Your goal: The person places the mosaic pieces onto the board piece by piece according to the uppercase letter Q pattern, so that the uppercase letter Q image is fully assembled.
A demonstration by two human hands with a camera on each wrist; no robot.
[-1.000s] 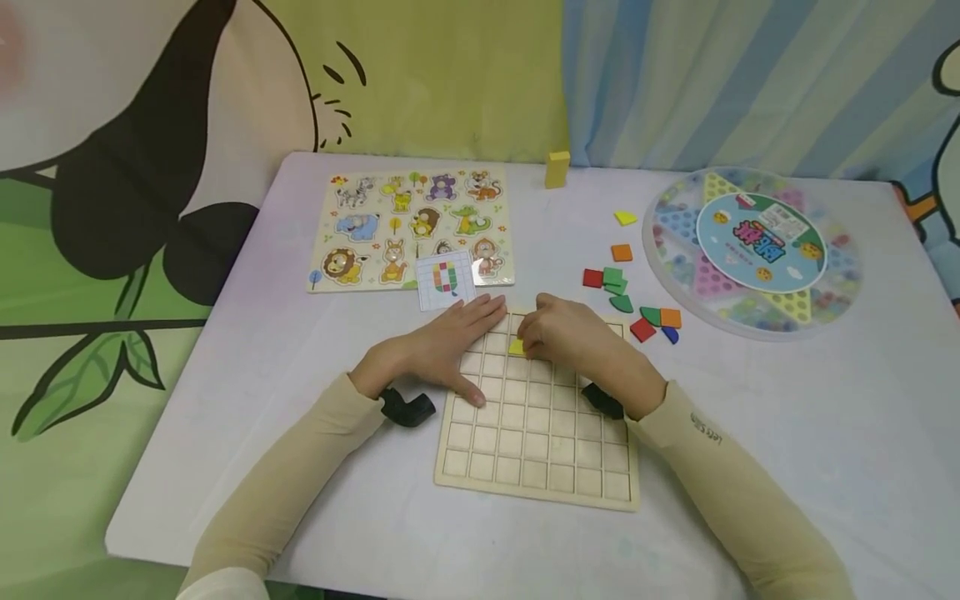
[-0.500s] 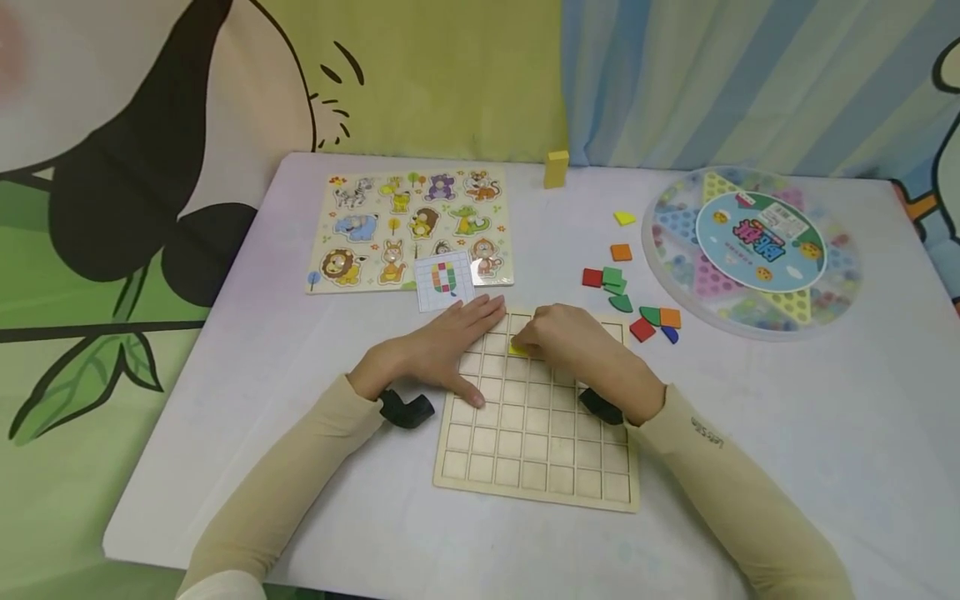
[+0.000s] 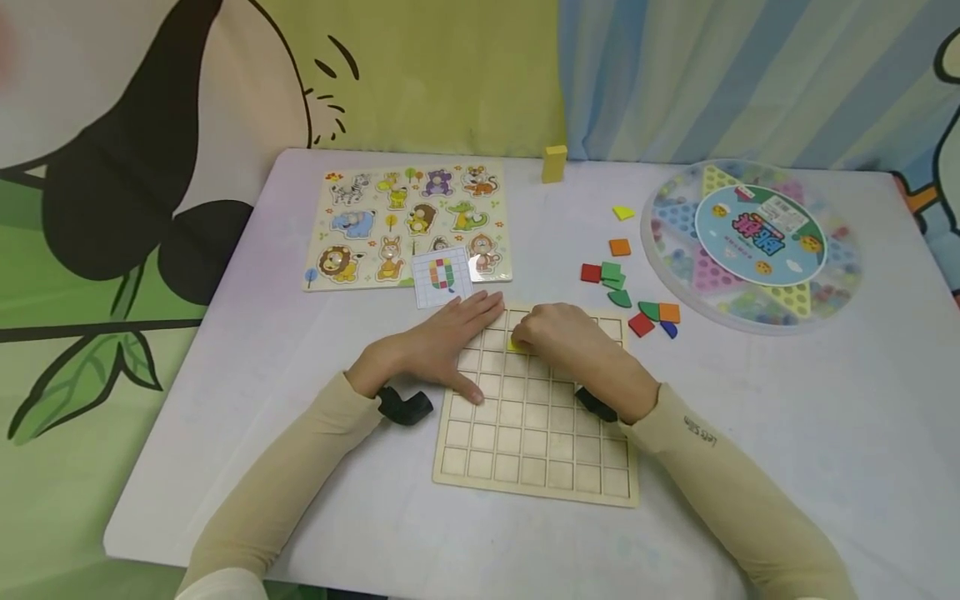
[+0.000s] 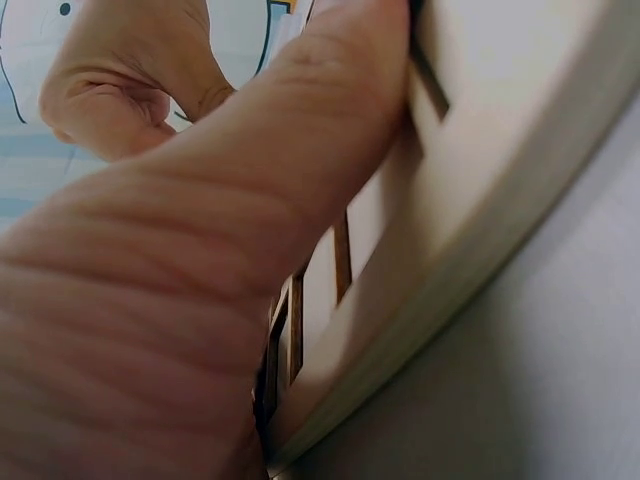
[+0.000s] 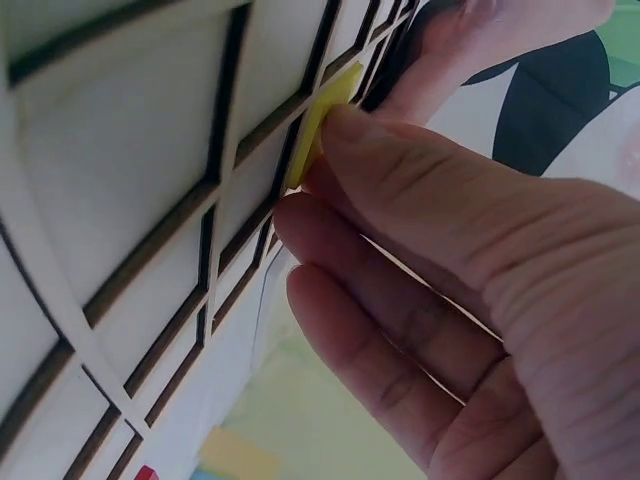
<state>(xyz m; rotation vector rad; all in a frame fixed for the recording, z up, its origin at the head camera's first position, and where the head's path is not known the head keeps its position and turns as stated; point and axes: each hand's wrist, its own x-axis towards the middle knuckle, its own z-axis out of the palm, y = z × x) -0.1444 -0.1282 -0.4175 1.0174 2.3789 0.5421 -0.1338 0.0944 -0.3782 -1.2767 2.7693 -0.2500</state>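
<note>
"Where's the yellow tile (image 3: 515, 345)?"
"I see it left of the right hand (image 3: 562, 337), the nearer one, its fingers (image 5: 370, 150) pinching it at the grid board (image 3: 536, 443)'s far side; the left hand (image 3: 435, 346) rests spread on the left edge."

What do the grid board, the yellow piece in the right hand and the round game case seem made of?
Grid board: probably wood, pale and matte, with brown edges around its cells.
Yellow piece: painted wood or plastic, smooth-looking; its flat, even colour leaves that open.
Round game case: likely clear, smooth plastic, since coloured bits show through it.
</note>
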